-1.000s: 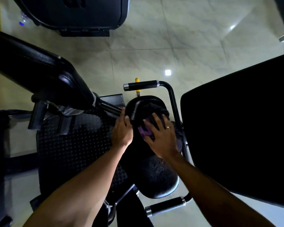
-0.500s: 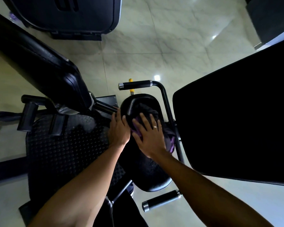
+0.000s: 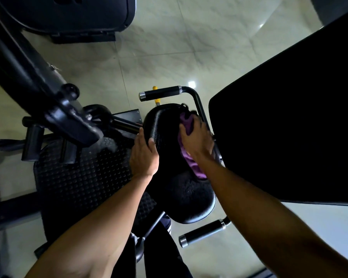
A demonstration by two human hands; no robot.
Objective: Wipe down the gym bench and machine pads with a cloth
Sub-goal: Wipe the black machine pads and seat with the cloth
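Note:
A black padded machine seat runs from the centre toward me. My left hand grips the seat's left edge, thumb over the top. My right hand presses a purple cloth against the right side of the seat's far end, fingers curled into the fabric. Part of the cloth trails out under my wrist toward me. The seat surface under the cloth is hidden.
A large black back pad rises close on the right. Two black handle grips flank the seat on a tube frame. A studded rubber footplate lies left, beneath a black machine arm. Another machine base sits top left on tile.
My right hand has slid the cloth from the middle of the seat's far end toward its right edge, and the fingers have curled. The left hand keeps its hold on the left edge.

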